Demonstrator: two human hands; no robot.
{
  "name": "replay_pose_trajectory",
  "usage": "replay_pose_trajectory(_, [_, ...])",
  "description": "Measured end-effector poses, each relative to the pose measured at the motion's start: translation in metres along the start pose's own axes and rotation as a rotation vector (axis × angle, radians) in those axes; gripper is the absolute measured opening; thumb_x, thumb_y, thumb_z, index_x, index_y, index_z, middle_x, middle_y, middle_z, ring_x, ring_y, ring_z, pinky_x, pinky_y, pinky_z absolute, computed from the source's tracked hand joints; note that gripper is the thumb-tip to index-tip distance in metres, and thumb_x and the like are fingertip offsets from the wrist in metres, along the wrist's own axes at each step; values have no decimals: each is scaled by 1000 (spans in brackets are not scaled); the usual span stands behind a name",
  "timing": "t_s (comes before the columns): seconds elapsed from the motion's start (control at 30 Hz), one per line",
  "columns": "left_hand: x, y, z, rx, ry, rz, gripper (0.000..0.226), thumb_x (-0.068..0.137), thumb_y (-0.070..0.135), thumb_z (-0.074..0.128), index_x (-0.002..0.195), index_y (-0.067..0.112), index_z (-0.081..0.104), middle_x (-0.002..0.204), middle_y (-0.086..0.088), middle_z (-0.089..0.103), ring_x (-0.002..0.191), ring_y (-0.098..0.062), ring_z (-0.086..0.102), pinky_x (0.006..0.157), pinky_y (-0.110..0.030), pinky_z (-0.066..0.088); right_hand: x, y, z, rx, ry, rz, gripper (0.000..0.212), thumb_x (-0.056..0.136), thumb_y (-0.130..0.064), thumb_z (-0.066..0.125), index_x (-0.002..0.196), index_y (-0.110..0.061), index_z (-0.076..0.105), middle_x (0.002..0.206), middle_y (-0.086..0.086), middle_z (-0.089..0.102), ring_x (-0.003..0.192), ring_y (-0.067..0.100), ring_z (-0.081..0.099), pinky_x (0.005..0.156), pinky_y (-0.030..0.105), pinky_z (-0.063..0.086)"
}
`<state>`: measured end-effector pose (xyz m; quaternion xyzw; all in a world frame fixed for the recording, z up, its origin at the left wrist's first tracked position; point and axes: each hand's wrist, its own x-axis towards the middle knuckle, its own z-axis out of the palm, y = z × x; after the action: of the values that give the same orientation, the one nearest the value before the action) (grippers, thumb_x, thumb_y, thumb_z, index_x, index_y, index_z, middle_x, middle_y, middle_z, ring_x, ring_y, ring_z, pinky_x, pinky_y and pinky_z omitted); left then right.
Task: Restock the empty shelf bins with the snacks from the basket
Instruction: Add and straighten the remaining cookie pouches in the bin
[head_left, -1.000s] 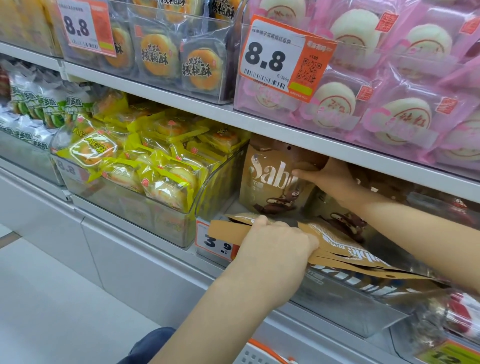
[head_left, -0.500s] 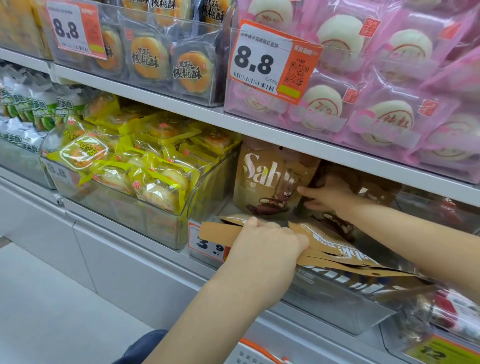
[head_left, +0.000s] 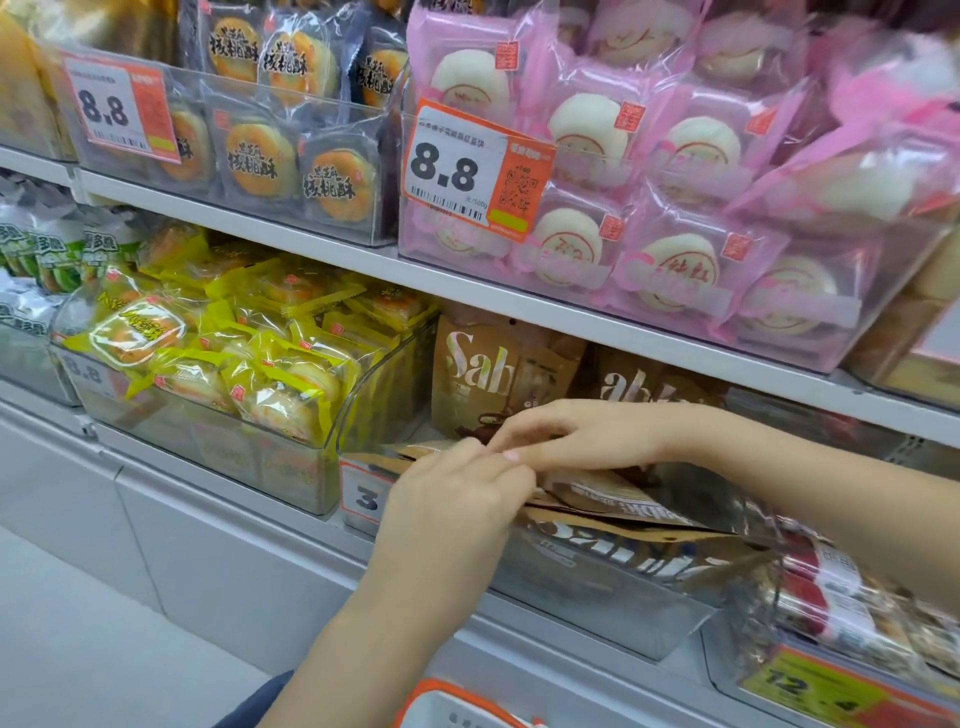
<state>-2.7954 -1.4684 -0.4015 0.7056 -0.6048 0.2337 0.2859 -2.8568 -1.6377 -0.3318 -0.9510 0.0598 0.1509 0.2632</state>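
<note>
Brown Sablé snack packets (head_left: 613, 501) lie stacked flat across the front of a clear shelf bin (head_left: 597, 603) on the lower shelf. My left hand (head_left: 457, 499) grips the near left end of that stack, fingers curled over its edge. My right hand (head_left: 587, 436) reaches in from the right with fingers stretched out over the stack, its fingertips touching my left hand. Two more Sablé packets (head_left: 478, 374) stand upright at the back of the bin. The basket's orange rim (head_left: 457, 693) shows at the bottom edge.
A bin of yellow-wrapped pastries (head_left: 234, 374) stands directly left of the Sablé bin. Pink bun packs (head_left: 649, 208) and walnut cakes (head_left: 280, 156) fill the shelf above, which overhangs the bin. A bin of red-and-white packets (head_left: 831, 613) sits to the right.
My right hand has drawn forward from the upright packet at the back and now meets my left hand over the flat stack. My left hand keeps its grip.
</note>
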Motion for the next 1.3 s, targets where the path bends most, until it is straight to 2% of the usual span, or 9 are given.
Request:
replay_pose_trajectory(0.2, [-6, -28, -5, 140, -103, -188, 20, 69, 37, 55, 56, 22, 57, 54, 5, 58, 56, -21, 59, 44, -25, 38, -10, 4, -8, -177, -132, 105, 44, 91, -37, 59, 133, -36, 48, 114, -7, 56, 104, 9, 52, 89, 19, 42])
replay_pose_trajectory(0.33, [-5, -37, 1, 166, -211, -185, 18, 65, 30, 52, 63, 25, 69, 71, 6, 70, 76, -22, 69, 56, -28, 50, -5, -1, -9, -431, -131, 85, 68, 83, -27, 65, 144, -34, 35, 135, -8, 46, 120, 8, 41, 102, 26, 37])
replay_pose_trajectory(0.53, [0, -43, 6, 124, -249, -208, 16, 66, 27, 60, 71, 29, 74, 95, 2, 74, 96, -19, 70, 67, -31, 54, 19, 5, 6, -386, 159, 25, 51, 83, -30, 69, 131, -34, 52, 119, -12, 64, 105, 2, 55, 93, 32, 49])
replay_pose_trajectory(0.63, [2, -46, 5, 114, -299, -241, 29, 92, 21, 47, 107, 33, 68, 141, 4, 49, 135, -11, 39, 104, -32, 35, 20, 12, 3, -198, 127, 36, 37, 84, -25, 69, 120, -31, 62, 114, -13, 66, 105, 3, 58, 93, 24, 45])
replay_pose_trajectory(0.73, [6, -47, -3, 85, -393, -268, 34, 99, 24, 35, 124, 35, 56, 158, 7, 15, 145, -6, 4, 114, -27, 10, 13, 20, -8, -74, 178, 126, 11, 89, -38, 61, 98, -34, 65, 96, -16, 64, 90, 8, 60, 79, 24, 44])
replay_pose_trajectory(0.87, [4, -43, -6, 44, -353, -287, 34, 98, 24, 32, 116, 33, 59, 158, 8, 17, 144, -5, 14, 112, -29, 14, 25, 36, -15, -92, 481, 329, 40, 95, -47, 46, 102, -11, 62, 94, 2, 64, 80, 16, 58, 65, 24, 41])
replay_pose_trajectory(1.0, [6, -43, -5, 65, -167, -247, 16, 71, 17, 57, 75, 26, 70, 117, -2, 67, 108, -22, 62, 89, -47, 43, 40, 41, -11, -17, 868, 408, 42, 100, -36, 41, 126, -6, 54, 129, 13, 56, 118, 29, 51, 92, 28, 36])
replay_pose_trajectory(1.17, [7, -43, 0, 80, -75, -245, 28, 56, 12, 84, 73, 27, 67, 97, 5, 70, 90, -23, 65, 83, -49, 45, 43, 47, -6, 60, 584, 533, 39, 89, -42, 60, 110, -9, 58, 108, 6, 63, 82, 18, 62, 57, 21, 47])
replay_pose_trajectory(1.3, [9, -46, 3, 146, -35, -302, 32, 62, 8, 79, 84, 24, 62, 98, 5, 66, 96, -25, 60, 87, -49, 41, 36, 37, -2, -6, 463, 551, 68, 76, -35, 77, 132, -13, 45, 126, 5, 56, 108, 22, 57, 77, 23, 48])
